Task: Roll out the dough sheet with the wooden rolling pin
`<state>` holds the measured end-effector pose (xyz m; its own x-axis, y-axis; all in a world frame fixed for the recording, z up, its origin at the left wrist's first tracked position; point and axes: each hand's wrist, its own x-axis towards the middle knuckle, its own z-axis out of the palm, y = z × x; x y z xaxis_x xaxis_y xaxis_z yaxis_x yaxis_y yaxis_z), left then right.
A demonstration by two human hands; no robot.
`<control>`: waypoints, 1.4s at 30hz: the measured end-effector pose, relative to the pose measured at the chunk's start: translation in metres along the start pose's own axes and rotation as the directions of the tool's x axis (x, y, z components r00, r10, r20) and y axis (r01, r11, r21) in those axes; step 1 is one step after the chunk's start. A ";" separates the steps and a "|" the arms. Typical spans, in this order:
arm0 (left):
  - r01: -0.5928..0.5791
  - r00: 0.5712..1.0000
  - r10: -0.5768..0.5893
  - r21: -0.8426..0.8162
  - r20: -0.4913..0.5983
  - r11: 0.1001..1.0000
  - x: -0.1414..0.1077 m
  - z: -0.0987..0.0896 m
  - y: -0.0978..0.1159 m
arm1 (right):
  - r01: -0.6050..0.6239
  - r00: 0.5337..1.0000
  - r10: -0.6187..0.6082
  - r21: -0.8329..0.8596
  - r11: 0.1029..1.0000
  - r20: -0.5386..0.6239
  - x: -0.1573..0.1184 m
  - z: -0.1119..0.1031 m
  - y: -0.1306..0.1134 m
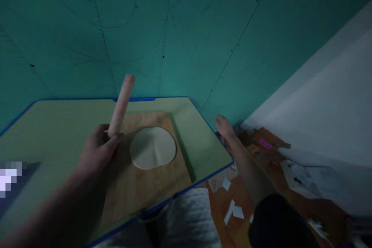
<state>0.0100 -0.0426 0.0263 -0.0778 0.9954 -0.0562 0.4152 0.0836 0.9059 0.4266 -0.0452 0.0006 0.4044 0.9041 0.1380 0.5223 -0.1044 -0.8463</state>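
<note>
My left hand (pixel 101 147) is wrapped round the lower end of a pale wooden rolling pin (pixel 123 100), which points up and away above the board's left part. Flat on the wooden board (pixel 154 190) lies a rolled-out, roughly oval sheet of dough (pixel 153 148) with a faint crease near its middle. My right hand (pixel 224 126) is off to the right, past the table's edge, fingers apart and holding nothing.
The pale green table (pixel 69 124) has a blue rim and stands against a green wall (pixel 188 27). A pixelated object is at the far left. Cardboard (pixel 270 139), white paper pieces (pixel 238 212) and other clutter lie on the floor at right.
</note>
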 end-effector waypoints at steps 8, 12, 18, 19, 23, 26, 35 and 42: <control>-0.026 0.999 0.026 0.009 0.019 1.000 0.005 0.000 -0.010 | -0.300 0.909 -0.137 0.848 0.438 0.393 -0.036 0.051 -0.076; -0.026 0.999 0.027 -0.024 0.032 0.999 0.005 0.000 -0.013 | -0.343 0.882 -0.193 0.866 0.365 0.431 -0.049 0.076 -0.109; -0.043 0.998 0.043 -0.001 0.041 0.999 0.001 0.001 -0.005 | -0.193 0.860 -0.251 0.737 0.647 0.445 -0.052 0.088 -0.121; -0.043 0.998 0.043 -0.004 0.049 0.999 0.000 0.002 -0.004 | -0.177 0.855 -0.256 0.718 0.673 0.451 -0.053 0.089 -0.122; -0.099 0.994 0.096 0.069 0.046 0.993 -0.001 0.002 -0.004 | -0.200 0.855 -0.249 0.733 0.651 0.454 -0.055 0.094 -0.130; -0.201 0.980 0.195 0.193 0.050 0.960 -0.004 0.001 -0.004 | -0.249 0.878 -0.227 0.806 0.537 0.422 -0.057 0.099 -0.139; -0.396 0.917 0.320 0.648 0.239 0.650 -0.014 -0.001 -0.009 | -0.205 0.905 -0.289 0.915 0.346 0.312 -0.061 0.106 -0.167; -0.608 0.793 0.430 0.605 0.432 0.514 -0.024 0.005 -0.003 | -0.301 0.922 -0.157 0.911 0.283 0.353 -0.045 0.140 -0.187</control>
<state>0.0150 -0.0662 0.0226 0.5082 0.8455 0.1638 0.8089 -0.5339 0.2461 0.2059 -0.0085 0.0803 0.0257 0.9966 0.0783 -0.6576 0.0758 -0.7495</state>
